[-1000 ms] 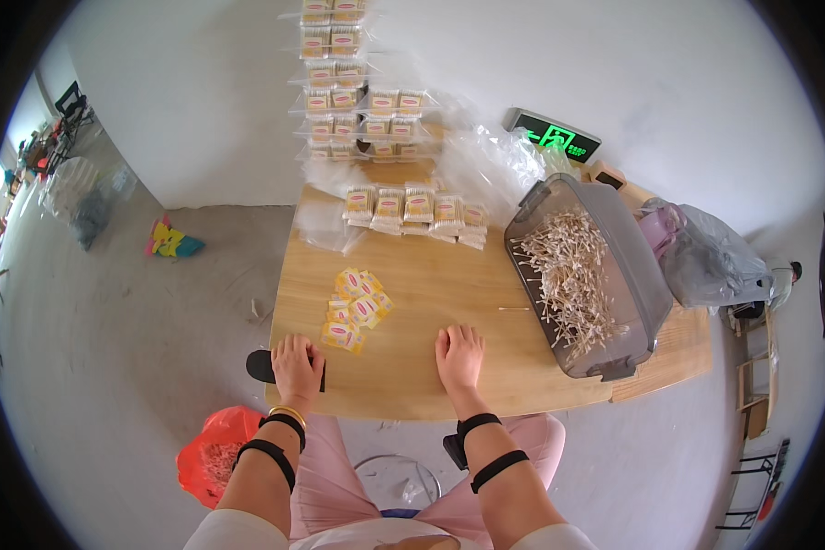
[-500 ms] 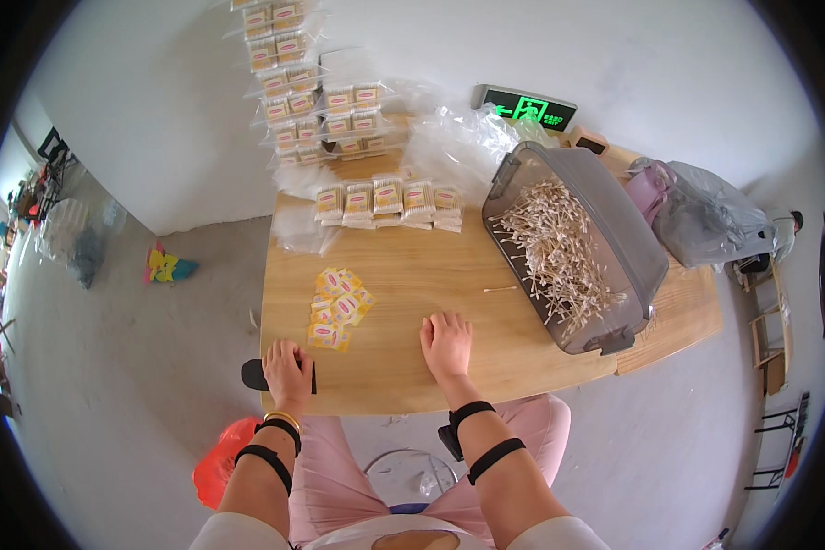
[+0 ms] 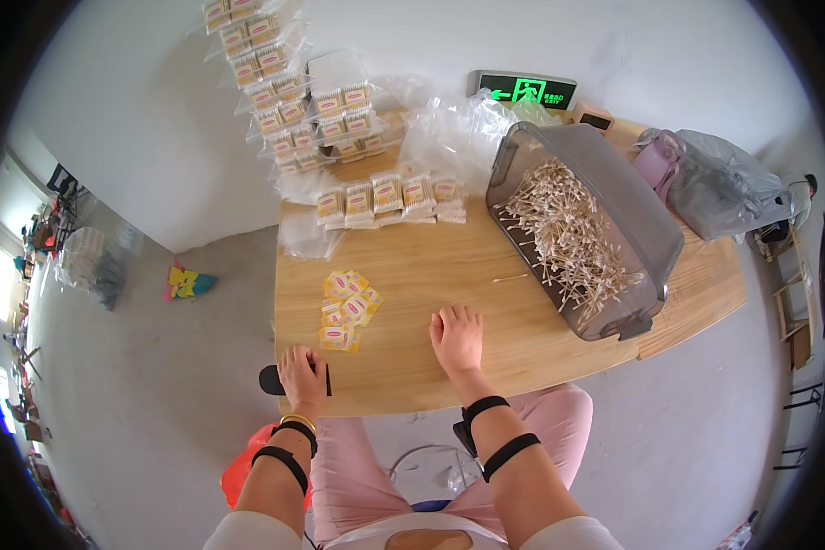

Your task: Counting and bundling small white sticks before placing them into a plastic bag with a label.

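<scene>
A seated person is resting both hands on a light wooden worktop (image 3: 522, 275), seen from above. The left hand (image 3: 302, 374) is lying at the near edge of the worktop, fingers loosely curled over a small black object (image 3: 271, 379) that is sticking out past that edge; whether the hand is actually gripping it cannot be told. The right hand (image 3: 456, 337) is lying flat, palm down and fingers together, holding nothing, well apart from the left. Between the two hands and a little farther in, a small loose pile of yellow sachets (image 3: 346, 310) is sitting on the bare wood, closest to the left hand. To the right, a grey plastic tub (image 3: 651, 229) is lying tilted, filled with pale thin sticks (image 3: 568, 234), and one stray stick (image 3: 510, 278) is lying on the wood just beside it. At the far side, a row of small packed boxes (image 3: 390, 197) is lining up in front of clear plastic bags (image 3: 449, 133), with more packed boxes stacked against the white wall (image 3: 284, 82). Black straps are circling both forearms, and a gold bangle (image 3: 296, 421) is showing at the left wrist. A green lit sign (image 3: 522, 90) is leaning at the back, and a pink-and-grey bag (image 3: 706, 183) is resting at the far right end.
</scene>
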